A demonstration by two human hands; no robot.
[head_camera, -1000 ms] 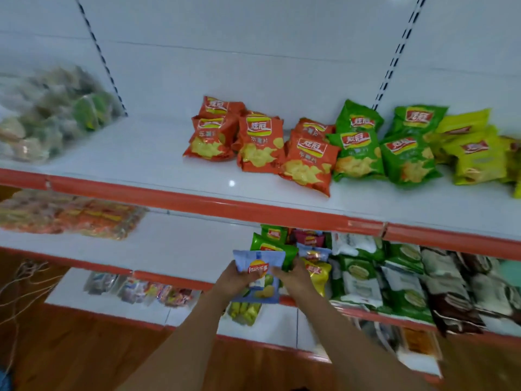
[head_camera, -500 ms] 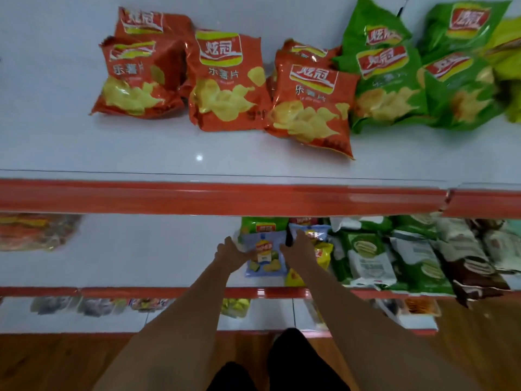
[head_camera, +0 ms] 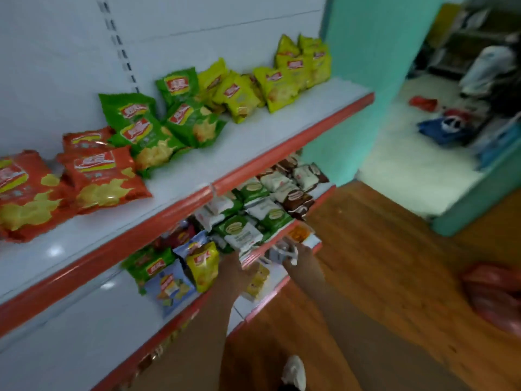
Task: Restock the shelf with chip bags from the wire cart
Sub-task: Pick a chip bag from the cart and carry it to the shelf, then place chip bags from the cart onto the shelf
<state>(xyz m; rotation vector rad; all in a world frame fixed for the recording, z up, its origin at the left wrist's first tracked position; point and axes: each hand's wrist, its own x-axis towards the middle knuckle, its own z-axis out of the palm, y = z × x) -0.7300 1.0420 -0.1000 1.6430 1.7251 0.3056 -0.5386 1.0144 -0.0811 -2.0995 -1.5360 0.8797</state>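
The light blue chip bag (head_camera: 172, 283) lies flat on the middle shelf (head_camera: 70, 342), beside a yellow bag (head_camera: 204, 266) and a green bag (head_camera: 152, 266). My left hand (head_camera: 235, 268) hovers just right of the yellow bag at the shelf's red edge, off the blue bag, with nothing in it. Further right and lower, my right hand (head_camera: 300, 255) is in front of grey-white packets on the bottom shelf; blur hides its fingers. The wire cart is out of view.
The top shelf (head_camera: 253, 131) carries orange bags (head_camera: 101, 179), green bags (head_camera: 146, 134) and yellow-green bags (head_camera: 282, 80). White, green and brown packets (head_camera: 267, 204) fill the middle shelf's right end. A red plastic bag (head_camera: 493, 294) lies on the wooden floor, near a doorway.
Both hands held the blue bag over the middle shelf; it now lies there and both hands have moved right, off it. My view has swung to the right.
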